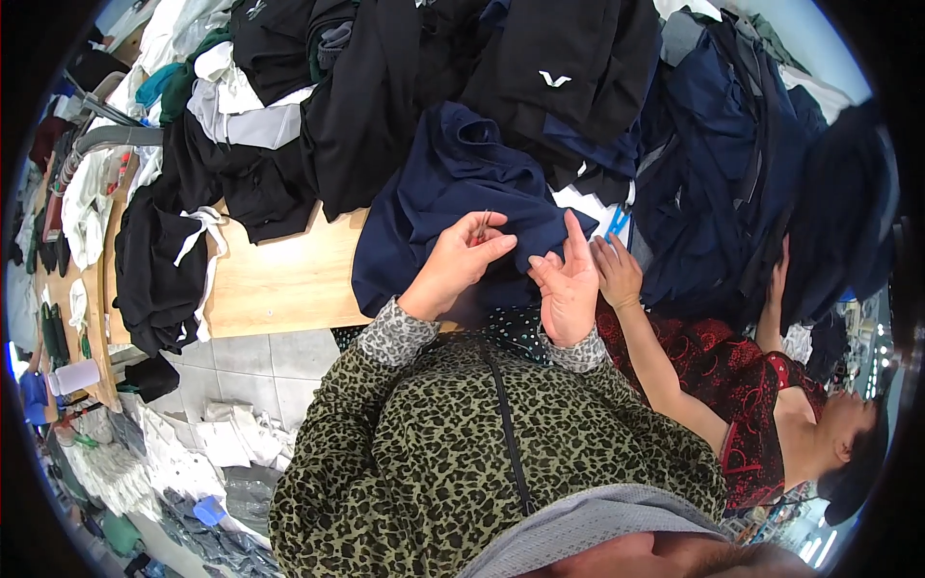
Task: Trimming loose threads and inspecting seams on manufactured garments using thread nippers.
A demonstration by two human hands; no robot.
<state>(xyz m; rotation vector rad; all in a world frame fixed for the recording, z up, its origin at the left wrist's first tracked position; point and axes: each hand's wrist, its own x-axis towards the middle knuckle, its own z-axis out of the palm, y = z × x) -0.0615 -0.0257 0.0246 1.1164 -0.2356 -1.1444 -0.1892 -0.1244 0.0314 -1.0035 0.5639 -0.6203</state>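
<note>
The left hand (461,262) pinches a thin, pale sliver, perhaps a needle or thread end (483,223), between thumb and forefinger; it is too small to identify. The right hand (567,284) stands just beside it at 3 o'clock, open, fingers spread and upright, holding nothing that shows. Both hover over a navy garment (445,188) draped across the near edge of the wooden table (279,279), its lower folds hidden behind the hands and the leopard-print sleeves (405,332).

At 3 o'clock a co-worker in a red patterned top reaches in; that person's hand (617,270) sits just beside the right hand, and a second hand (777,279) presses into dark navy cloth (723,164) further out. A blue object (618,223) peeps from the pile above, mostly covered.

From 10 to 2 o'clock the table is buried under heaped black garments (385,106) with some white and grey pieces (241,111), their shapes lost in the tangle. At 8 o'clock, grey floor tiles (260,361) carry scattered white scraps (231,438). The rim bends and darkens.
</note>
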